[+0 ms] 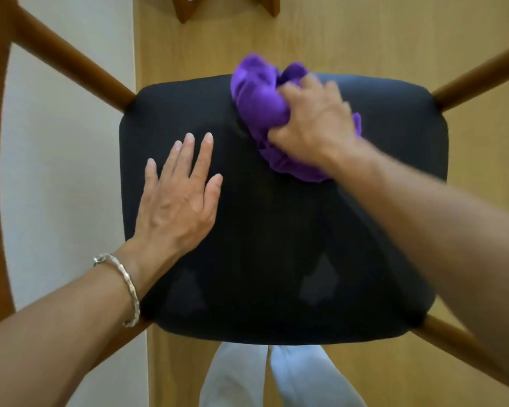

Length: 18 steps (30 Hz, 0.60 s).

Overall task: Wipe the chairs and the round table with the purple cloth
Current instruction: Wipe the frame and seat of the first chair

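My right hand (312, 121) grips the bunched purple cloth (256, 104), pressing it on the black padded chair seat (276, 259) toward one o'clock, where I judge the wiping is. My left hand (177, 201) lies flat with straight fingers at nine o'clock, probably to steady the chair on the pale wooden floor (365, 30).
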### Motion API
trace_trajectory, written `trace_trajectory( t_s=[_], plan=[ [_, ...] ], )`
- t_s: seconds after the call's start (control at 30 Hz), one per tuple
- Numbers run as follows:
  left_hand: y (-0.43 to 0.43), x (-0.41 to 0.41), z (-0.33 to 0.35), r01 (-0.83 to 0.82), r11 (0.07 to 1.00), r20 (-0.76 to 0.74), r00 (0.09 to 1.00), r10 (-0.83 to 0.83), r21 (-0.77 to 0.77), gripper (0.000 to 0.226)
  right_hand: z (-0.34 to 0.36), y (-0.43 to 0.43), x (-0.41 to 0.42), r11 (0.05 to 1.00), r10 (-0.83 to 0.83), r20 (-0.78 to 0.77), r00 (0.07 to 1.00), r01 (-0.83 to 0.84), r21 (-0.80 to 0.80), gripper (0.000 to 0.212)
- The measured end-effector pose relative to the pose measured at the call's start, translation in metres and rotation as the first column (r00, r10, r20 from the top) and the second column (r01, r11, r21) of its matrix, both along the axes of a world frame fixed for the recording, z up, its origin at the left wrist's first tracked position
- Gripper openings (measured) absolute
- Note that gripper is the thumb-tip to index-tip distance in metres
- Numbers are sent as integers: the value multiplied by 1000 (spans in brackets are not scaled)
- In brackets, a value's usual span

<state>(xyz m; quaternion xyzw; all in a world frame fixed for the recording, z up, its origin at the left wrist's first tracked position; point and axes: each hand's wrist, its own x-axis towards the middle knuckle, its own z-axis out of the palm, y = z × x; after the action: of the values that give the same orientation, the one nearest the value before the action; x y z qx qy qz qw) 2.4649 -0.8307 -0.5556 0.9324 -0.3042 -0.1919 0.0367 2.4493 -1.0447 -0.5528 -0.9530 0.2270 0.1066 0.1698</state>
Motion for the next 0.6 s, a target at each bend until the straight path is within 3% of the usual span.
trace_trajectory(
  t_s=[0.07,0.13,0.27,0.4,0.6],
  plan=[
    [4,-3,1,-14,1000,-13,1000,14,-16,62,-9,36,-35,990,89,45,995,-83,-111,49],
    [7,-2,2,-42,998,-33,999,40,-43,65,-8,71,-91,970,224,108,969,-211,-119,48],
    [10,9,9,-83,993,-43,996,79,-88,65,-1,108,-174,868,488,33,872,-489,84,54],
    [8,18,11,-93,990,-24,996,91,-101,65,3,96,-157,890,441,-37,897,-431,145,53],
    [18,15,10,-121,989,-36,992,118,-88,65,2,105,-177,837,547,-114,829,-541,83,91]
  ],
)
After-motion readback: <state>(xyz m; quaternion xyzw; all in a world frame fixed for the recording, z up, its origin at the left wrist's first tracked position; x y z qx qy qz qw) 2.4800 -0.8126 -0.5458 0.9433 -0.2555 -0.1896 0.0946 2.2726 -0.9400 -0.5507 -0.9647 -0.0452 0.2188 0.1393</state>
